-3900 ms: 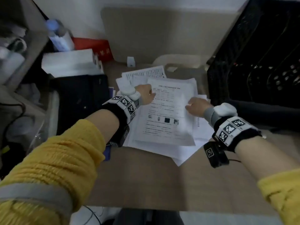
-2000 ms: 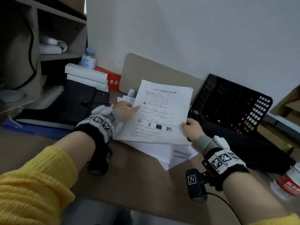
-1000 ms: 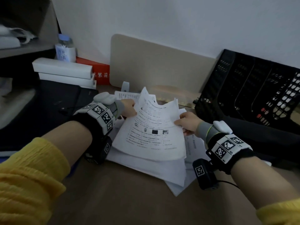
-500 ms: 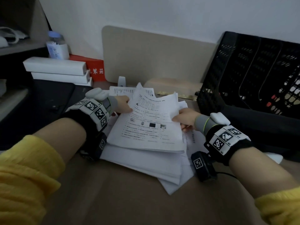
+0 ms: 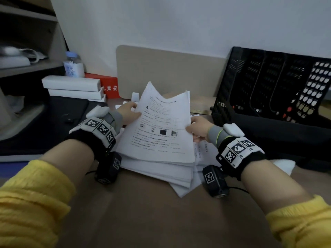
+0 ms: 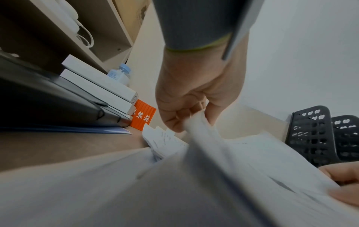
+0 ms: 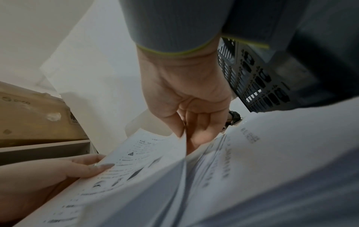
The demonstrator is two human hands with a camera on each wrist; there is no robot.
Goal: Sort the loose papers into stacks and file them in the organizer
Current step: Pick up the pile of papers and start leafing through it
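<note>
A stack of printed white papers (image 5: 161, 129) is tilted up off the desk, its near edge down on more loose sheets (image 5: 180, 187). My left hand (image 5: 128, 113) pinches the stack's left edge, seen close in the left wrist view (image 6: 186, 116). My right hand (image 5: 196, 129) grips the right edge, thumb on top and fingers under the sheets (image 7: 192, 135). The black mesh organizer (image 5: 279, 85) stands at the right, its slots facing me.
A beige board (image 5: 166, 72) leans on the wall behind the papers. White boxes (image 5: 71, 86), a red box (image 5: 109, 86) and a small bottle (image 5: 73, 65) sit at back left. A black device (image 5: 44, 119) lies left. Dark cloth (image 5: 286, 140) lies before the organizer.
Both hands have raised the stack's far end again, so it stands steeper than half a second ago. The grip on both edges is unchanged.
</note>
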